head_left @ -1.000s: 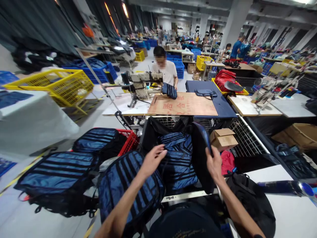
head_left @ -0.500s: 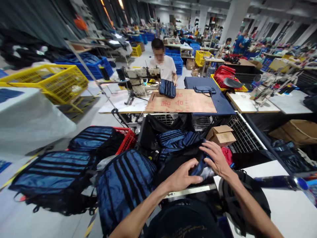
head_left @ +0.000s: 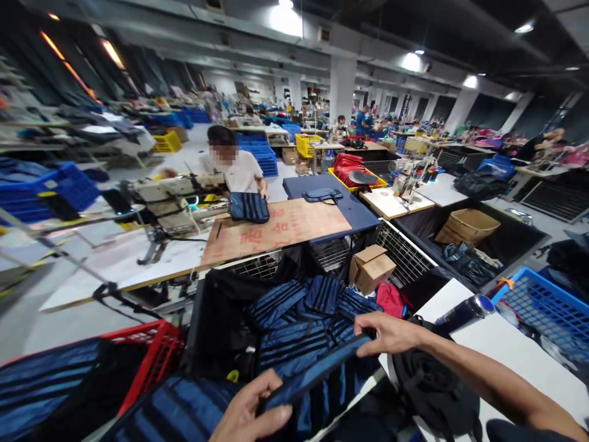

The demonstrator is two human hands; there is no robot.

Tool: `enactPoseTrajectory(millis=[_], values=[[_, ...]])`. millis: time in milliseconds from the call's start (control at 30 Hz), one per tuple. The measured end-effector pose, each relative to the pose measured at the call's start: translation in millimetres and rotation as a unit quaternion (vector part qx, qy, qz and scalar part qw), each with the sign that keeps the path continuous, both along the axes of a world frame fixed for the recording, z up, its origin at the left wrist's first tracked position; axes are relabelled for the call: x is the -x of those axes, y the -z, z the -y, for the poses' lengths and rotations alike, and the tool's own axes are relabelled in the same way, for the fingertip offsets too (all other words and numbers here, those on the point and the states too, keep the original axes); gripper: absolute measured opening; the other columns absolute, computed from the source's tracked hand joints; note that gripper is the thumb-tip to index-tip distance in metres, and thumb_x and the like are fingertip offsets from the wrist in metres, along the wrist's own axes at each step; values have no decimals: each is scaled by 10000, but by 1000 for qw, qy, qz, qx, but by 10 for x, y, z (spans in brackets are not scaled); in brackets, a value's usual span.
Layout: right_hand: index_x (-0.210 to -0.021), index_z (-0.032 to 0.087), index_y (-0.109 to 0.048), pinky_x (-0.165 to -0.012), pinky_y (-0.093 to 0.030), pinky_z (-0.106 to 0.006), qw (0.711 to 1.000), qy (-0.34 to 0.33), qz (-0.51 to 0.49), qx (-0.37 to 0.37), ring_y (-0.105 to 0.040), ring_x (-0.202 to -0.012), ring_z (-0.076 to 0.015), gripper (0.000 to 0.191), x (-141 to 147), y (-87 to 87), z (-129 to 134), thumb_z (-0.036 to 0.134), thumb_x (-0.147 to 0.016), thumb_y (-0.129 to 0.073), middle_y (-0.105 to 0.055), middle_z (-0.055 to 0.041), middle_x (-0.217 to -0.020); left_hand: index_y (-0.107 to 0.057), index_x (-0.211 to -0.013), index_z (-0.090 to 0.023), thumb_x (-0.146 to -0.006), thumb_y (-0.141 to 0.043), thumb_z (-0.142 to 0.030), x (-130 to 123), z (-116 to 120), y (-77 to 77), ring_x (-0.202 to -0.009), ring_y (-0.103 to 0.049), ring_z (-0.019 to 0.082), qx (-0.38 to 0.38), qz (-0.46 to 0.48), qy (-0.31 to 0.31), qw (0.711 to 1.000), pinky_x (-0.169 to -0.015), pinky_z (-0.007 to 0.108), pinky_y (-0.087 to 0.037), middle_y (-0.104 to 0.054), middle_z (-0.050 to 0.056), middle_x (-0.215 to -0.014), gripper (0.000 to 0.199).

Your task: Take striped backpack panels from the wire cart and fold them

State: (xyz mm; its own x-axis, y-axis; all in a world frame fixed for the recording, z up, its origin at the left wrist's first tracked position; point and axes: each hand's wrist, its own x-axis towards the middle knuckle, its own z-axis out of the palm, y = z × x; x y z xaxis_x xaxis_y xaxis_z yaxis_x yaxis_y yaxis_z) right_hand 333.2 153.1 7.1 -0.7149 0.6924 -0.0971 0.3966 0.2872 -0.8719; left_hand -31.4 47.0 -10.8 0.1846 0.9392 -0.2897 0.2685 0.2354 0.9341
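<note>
Left grip (head_left: 253,408): at 7 o'clock, thumb and fingers closed on the near end of the striped piece (head_left: 317,370).
Right grip (head_left: 391,334): at 2 o'clock, fingers curled shut around its far end.
Striped piece: between both hands, edge up, slanting over the near side of the black-lined bin (head_left: 221,316).
Pile (head_left: 288,344): at 12 o'clock, several similar blue-and-black pieces already lie overlapped; the held one is apart in the hands. Total count: cannot tell.
Bin edges: dark wall at 10 o'clock, cardboard box (head_left: 372,270) at 1.
Room: widest above the pile; tighter at 3 o'clock, where a black bag (head_left: 432,393) sits against the white table (head_left: 519,368).
</note>
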Motion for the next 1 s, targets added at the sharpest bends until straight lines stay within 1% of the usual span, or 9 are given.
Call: enactPoseTrajectory(millis=[67,133,233,333,467,633,767,867,1000], values=[[-941,237,-636,-691,-376,-264,991,60,4,-117,-504,-755,-154,208,132,50,26,411,-983,-744,-614,29,-855,-659,-776,-255,-832,-743,-718,-23,-158,107,-770,-611,240,-108,-113,-59,986,-700,324,-501,-658,14,-785,474],[-946,241,-623,-705,-371,-276,978,102,2,-185,-501,-758,-159,148,231,65,57,357,-1020,-676,-619,16,-880,-717,-877,-271,-944,-667,-581,3,-340,201,-794,-679,249,-264,-220,-108,933,-702,322,-544,-745,28,-872,322],[-927,244,-604,-677,-364,-258,988,73,-15,-137,-490,-734,-145,216,254,-51,123,397,-987,-745,-591,42,-844,-747,-1128,-284,-1021,-575,-273,161,-545,253,-864,-750,238,-502,-352,-114,782,-763,310,-585,-808,44,-998,202],[-991,242,-624,-702,-416,-240,997,-13,-33,-70,-548,-801,-148,310,176,-234,172,460,-930,-836,-631,44,-914,-704,-1226,-249,-1004,-565,-86,385,-600,202,-817,-745,209,-627,-468,-66,619,-745,289,-569,-785,45,-939,309],[-1060,252,-668,-747,-458,-265,976,22,25,-215,-611,-863,-178,166,103,-153,72,411,-1054,-713,-688,-4,-985,-684,-1248,-194,-986,-609,-7,520,-538,135,-729,-709,167,-668,-537,-4,515,-719,282,-533,-755,42,-910,330],[-1037,239,-716,-639,-424,-276,864,156,148,-456,-641,-891,-218,220,17,292,-291,230,-1116,-511,-724,-85,-984,-657,-1419,-166,-992,-547,60,356,-439,52,-582,-606,122,-651,-547,10,527,-651,294,-476,-674,-13,-801,495],[-1040,218,-719,-702,-519,-311,833,175,115,-513,-682,-858,-226,252,83,204,-359,443,-1115,-632,-740,-84,-934,-588,-1535,-136,-1029,-515,43,175,-324,-146,-556,-566,115,-649,-526,-48,547,-647,297,-460,-618,-30,-750,541],[-1338,196,-677,-944,-598,-406,826,116,48,-549,-719,-1111,-290,550,389,3,-129,640,-1020,-732,-768,-152,-1227,-625,-1488,-112,-1063,-496,-3,-76,-213,-254,-532,-542,120,-660,-490,-59,566,-615,301,-442,-543,-45,-678,457],[-1556,189,-560,-715,-603,-289,832,-46,44,-550,-766,-856,-186,432,777,-64,209,248,-1128,-563,-809,-50,-1007,-703,-1331,-172,-1100,-529,-128,-401,-108,-154,-649,-675,143,-656,-394,-43,642,-662,271,-519,-687,7,-778,293]])
